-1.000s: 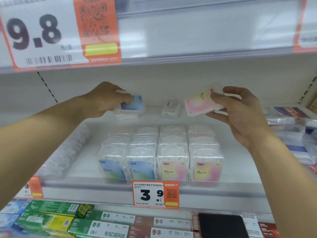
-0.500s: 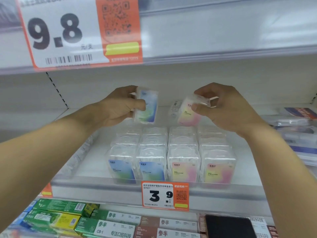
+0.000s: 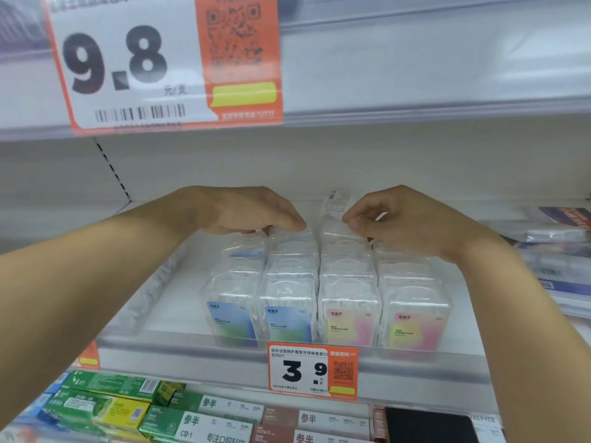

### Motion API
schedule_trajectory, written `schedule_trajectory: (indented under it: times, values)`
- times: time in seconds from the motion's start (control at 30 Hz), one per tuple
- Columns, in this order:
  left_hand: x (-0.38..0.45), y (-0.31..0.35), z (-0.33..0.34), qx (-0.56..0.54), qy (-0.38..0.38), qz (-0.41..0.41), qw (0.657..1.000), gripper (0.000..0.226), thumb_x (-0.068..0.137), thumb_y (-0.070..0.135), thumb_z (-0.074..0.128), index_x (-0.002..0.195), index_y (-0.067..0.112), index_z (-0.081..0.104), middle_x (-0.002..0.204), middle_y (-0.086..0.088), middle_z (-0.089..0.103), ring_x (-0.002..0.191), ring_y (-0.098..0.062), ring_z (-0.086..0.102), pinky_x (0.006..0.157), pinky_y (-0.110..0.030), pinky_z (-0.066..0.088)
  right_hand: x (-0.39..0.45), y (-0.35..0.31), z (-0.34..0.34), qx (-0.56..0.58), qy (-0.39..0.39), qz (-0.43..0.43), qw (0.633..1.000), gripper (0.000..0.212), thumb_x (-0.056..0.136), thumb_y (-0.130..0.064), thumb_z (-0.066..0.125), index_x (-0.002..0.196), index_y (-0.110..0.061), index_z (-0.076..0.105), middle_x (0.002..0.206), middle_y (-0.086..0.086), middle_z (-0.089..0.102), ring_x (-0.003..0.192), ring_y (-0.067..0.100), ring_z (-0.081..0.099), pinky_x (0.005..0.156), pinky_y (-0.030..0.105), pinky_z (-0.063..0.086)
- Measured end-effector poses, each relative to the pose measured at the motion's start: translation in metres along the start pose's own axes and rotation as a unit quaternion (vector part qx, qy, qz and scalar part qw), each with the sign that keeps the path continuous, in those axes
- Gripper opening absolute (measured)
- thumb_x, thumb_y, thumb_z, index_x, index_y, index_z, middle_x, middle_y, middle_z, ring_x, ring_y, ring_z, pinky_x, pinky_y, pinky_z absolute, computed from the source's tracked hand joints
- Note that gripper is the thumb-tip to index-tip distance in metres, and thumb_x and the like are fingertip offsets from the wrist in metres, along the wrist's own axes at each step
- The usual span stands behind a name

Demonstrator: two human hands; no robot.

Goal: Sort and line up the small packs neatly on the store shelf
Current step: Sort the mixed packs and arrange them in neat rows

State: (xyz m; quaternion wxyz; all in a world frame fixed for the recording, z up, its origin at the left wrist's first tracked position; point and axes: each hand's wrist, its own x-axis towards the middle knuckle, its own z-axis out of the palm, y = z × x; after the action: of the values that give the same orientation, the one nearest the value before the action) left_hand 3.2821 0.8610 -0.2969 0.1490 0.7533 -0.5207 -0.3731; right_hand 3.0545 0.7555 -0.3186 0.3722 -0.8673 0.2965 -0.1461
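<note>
We are nearing the end of the job, our left hand (image 3: 252, 212) and right hand (image 3: 412, 219) pinching clear packs (image 3: 319, 282) into the back of four tidy rows behind the 3.9 price tag (image 3: 313, 370), one stray pack (image 3: 335, 201) lying beyond them.

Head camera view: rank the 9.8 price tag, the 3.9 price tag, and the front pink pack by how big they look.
1. 9.8 price tag, largest by far, though it sits nearest the camera, so true size is unsure.
2. 3.9 price tag.
3. Front pink pack, close in look to the 3.9 tag; hard to separate.
</note>
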Motion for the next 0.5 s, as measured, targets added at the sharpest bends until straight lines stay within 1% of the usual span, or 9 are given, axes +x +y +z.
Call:
schedule_trajectory:
  times: [0.03, 0.1, 0.17, 0.2, 0.3, 0.37, 0.43, 0.47, 0.5]
  values:
    - [-0.0004, 0.0014, -0.0003, 0.010, -0.004, 0.000, 1.000, 0.022, 0.087, 0.042, 0.062, 0.105, 0.032, 0.071, 0.090, 0.012, 0.062, 0.085, -0.011, 0.053, 0.076, -0.021, 0.039, 0.0001, -0.0003, -0.0003, -0.002, -0.001, -0.001, 1.000, 0.010, 0.091, -0.033, 0.066, 0.096, -0.031, 0.074, 0.090, -0.006, 0.072, 0.075, 0.010, 0.069, 0.075, 0.025, 0.052]
    - [-0.0014, 0.0028, -0.0001, 0.026, -0.009, -0.002, 1.000, 0.022, 0.090, 0.040, 0.059, 0.109, 0.035, 0.068, 0.106, 0.011, 0.065, 0.100, -0.014, 0.056, 0.078, -0.019, 0.039, 0.0002, -0.0007, -0.0011, -0.008, -0.009, 0.003, 1.000, 0.011, 0.092, -0.030, 0.064, 0.097, -0.030, 0.073, 0.090, -0.005, 0.073, 0.069, 0.007, 0.066, 0.072, 0.024, 0.051]
    - [-0.0034, 0.0031, 0.0005, 0.036, -0.012, -0.008, 0.999, 0.022, 0.091, 0.040, 0.058, 0.112, 0.037, 0.066, 0.117, 0.013, 0.063, 0.114, -0.014, 0.055, 0.078, -0.018, 0.039, 0.0002, -0.0004, -0.0011, 0.000, -0.019, 0.006, 1.000, 0.011, 0.093, -0.028, 0.063, 0.099, -0.029, 0.073, 0.093, -0.003, 0.073, 0.068, 0.005, 0.065, 0.068, 0.019, 0.050]
    - [-0.0044, 0.0033, 0.0007, 0.038, -0.014, -0.008, 0.999, 0.022, 0.091, 0.040, 0.058, 0.112, 0.037, 0.065, 0.118, 0.014, 0.063, 0.117, -0.013, 0.054, 0.078, -0.018, 0.039, 0.0000, -0.0005, -0.0009, 0.005, -0.024, 0.007, 1.000, 0.012, 0.094, -0.027, 0.062, 0.100, -0.029, 0.072, 0.095, -0.003, 0.073, 0.070, 0.006, 0.066, 0.066, 0.016, 0.049]
    - [-0.0049, 0.0020, 0.0008, 0.034, -0.023, 0.007, 0.999, 0.022, 0.093, 0.037, 0.058, 0.113, 0.036, 0.066, 0.118, 0.013, 0.065, 0.119, -0.014, 0.054, 0.084, -0.018, 0.041, 0.0002, -0.0023, -0.0001, 0.001, -0.035, 0.010, 0.999, 0.016, 0.096, -0.023, 0.059, 0.104, -0.028, 0.072, 0.102, -0.006, 0.071, 0.085, 0.014, 0.070, 0.070, 0.015, 0.048]
    - [-0.0058, 0.0018, 0.0021, 0.029, -0.018, 0.014, 0.999, 0.022, 0.093, 0.035, 0.058, 0.113, 0.034, 0.067, 0.118, 0.013, 0.066, 0.117, -0.011, 0.056, 0.085, -0.016, 0.042, 0.0007, -0.0041, 0.0002, -0.004, -0.037, 0.017, 0.999, 0.016, 0.096, -0.023, 0.059, 0.105, -0.028, 0.071, 0.103, -0.008, 0.071, 0.088, 0.013, 0.070, 0.074, 0.017, 0.049]
    - [-0.0073, 0.0026, 0.0042, 0.025, -0.012, 0.024, 0.999, 0.022, 0.093, 0.034, 0.058, 0.112, 0.033, 0.068, 0.115, 0.014, 0.068, 0.107, -0.005, 0.059, 0.077, -0.010, 0.042, 0.0011, -0.0051, 0.0006, -0.005, -0.036, 0.021, 0.999, 0.015, 0.095, -0.024, 0.060, 0.104, -0.029, 0.071, 0.101, -0.008, 0.072, 0.080, 0.009, 0.069, 0.072, 0.018, 0.050]
    - [-0.0079, 0.0030, 0.0054, 0.025, -0.006, 0.032, 0.999, 0.022, 0.092, 0.034, 0.059, 0.112, 0.032, 0.068, 0.113, 0.014, 0.068, 0.103, -0.003, 0.060, 0.074, -0.008, 0.043, 0.0010, -0.0052, 0.0004, -0.006, -0.033, 0.021, 0.999, 0.013, 0.094, -0.025, 0.062, 0.103, -0.028, 0.071, 0.099, -0.006, 0.073, 0.074, 0.006, 0.068, 0.069, 0.017, 0.050]
    - [-0.0081, 0.0026, 0.0055, 0.023, 0.000, 0.038, 0.999, 0.022, 0.092, 0.035, 0.060, 0.112, 0.032, 0.069, 0.112, 0.013, 0.069, 0.101, -0.003, 0.061, 0.074, -0.008, 0.044, 0.0003, -0.0050, -0.0001, -0.003, -0.031, 0.021, 0.999, 0.012, 0.093, -0.028, 0.064, 0.102, -0.028, 0.071, 0.096, -0.005, 0.074, 0.069, 0.004, 0.066, 0.067, 0.015, 0.048]
